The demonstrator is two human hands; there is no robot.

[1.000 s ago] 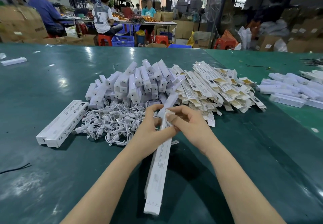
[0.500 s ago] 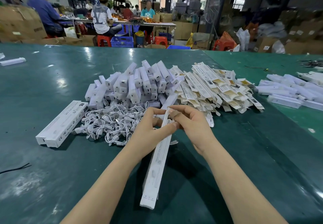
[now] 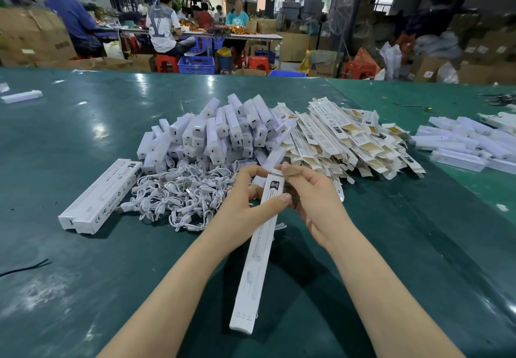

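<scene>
Hands [image 3: 245, 204] [image 3: 312, 198] around long white box [image 3: 258, 257]

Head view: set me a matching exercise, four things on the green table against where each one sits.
Things:
1. long white printed cardboard box
2. tangle of white cables
3. pile of flat unfolded cardboard sleeves
4. pair of closed white boxes

Places:
A. left of the cables, lying side by side
B. right of the heap of white plastic bars
C. gripped by the left hand and right hand
D. just left of the left hand, in front of the bars

Pairs: 1-C, 2-D, 3-B, 4-A.
</scene>
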